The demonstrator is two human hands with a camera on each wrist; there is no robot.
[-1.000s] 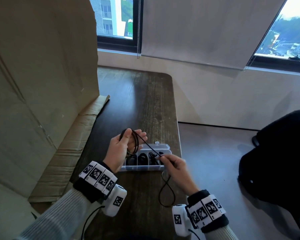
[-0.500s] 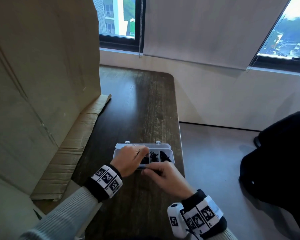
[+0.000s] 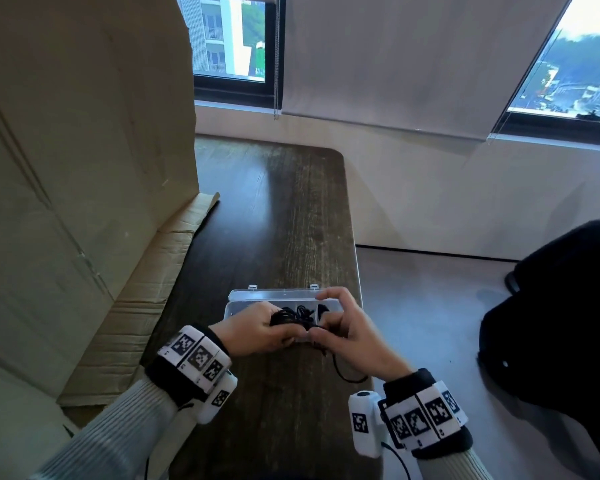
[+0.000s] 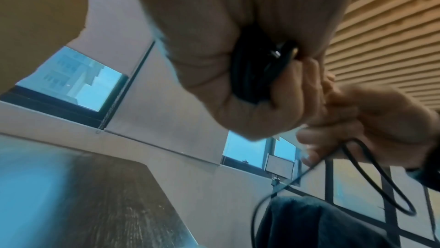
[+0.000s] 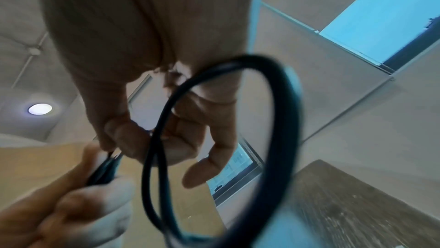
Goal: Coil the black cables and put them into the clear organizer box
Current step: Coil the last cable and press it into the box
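Observation:
The clear organizer box [image 3: 240, 300] sits open on the dark wooden table [image 3: 274, 220], its lid folded back; black cable pieces [image 3: 321, 309] lie in its right compartments. Just above its front, my left hand [image 3: 257, 329] grips a bundled coil of black cable [image 3: 286, 317]; the left wrist view shows the coil [image 4: 257, 75] squeezed in my curled fingers. My right hand [image 3: 340, 327] pinches the same cable beside the coil, index finger raised over the box. The loose end hangs as a loop [image 3: 347, 374] below the right hand, large and blurred in the right wrist view [image 5: 283, 139].
A tall cardboard sheet [image 3: 84, 168] stands along the left, with a flap [image 3: 146, 306] lying on the table. The table's right edge [image 3: 358, 271] runs close to the box. A black bulky object [image 3: 551, 323] sits on the floor at right.
The hands came down from holding the cable stretched above the box. They now meet at the box's front, and the hanging loop is shorter than a second ago.

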